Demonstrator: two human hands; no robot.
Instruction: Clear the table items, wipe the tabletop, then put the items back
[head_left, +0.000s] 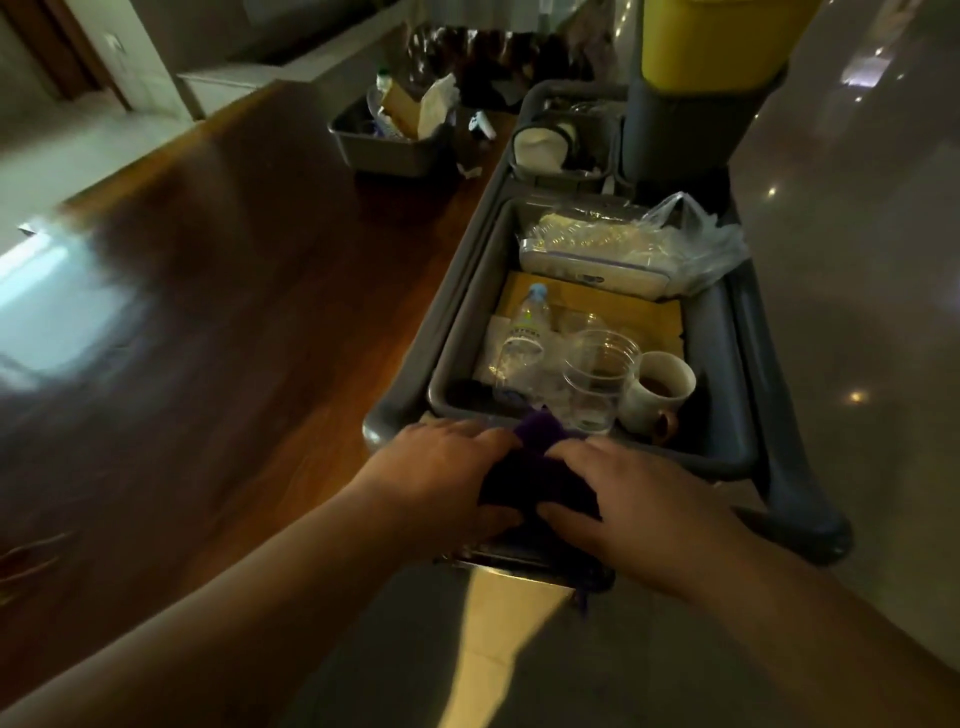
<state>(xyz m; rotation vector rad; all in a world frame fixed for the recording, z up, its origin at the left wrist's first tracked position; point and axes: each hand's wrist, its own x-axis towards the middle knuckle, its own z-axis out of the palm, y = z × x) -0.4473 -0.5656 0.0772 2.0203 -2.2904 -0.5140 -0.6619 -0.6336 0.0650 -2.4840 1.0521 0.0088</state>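
A dark purple cloth (540, 478) lies bunched at the near end of a grey cart (795, 467), and both my hands grip it. My left hand (441, 473) holds its left side, my right hand (634, 499) its right side. Just beyond, a grey tub (462, 332) on the cart holds a water bottle (524, 332), a clear plastic cup (597, 379), a white mug (662, 389), brown paper and a lidded clear box (597, 260) with a plastic bag. The brown wooden tabletop (234, 286) stretches to the left of the cart.
A second grey tub (384, 140) with paper and bottles stands at the table's far end. A small grey bin (561, 150) and a yellow container (711, 47) ride on the cart's far part. Shiny floor lies to the right and below.
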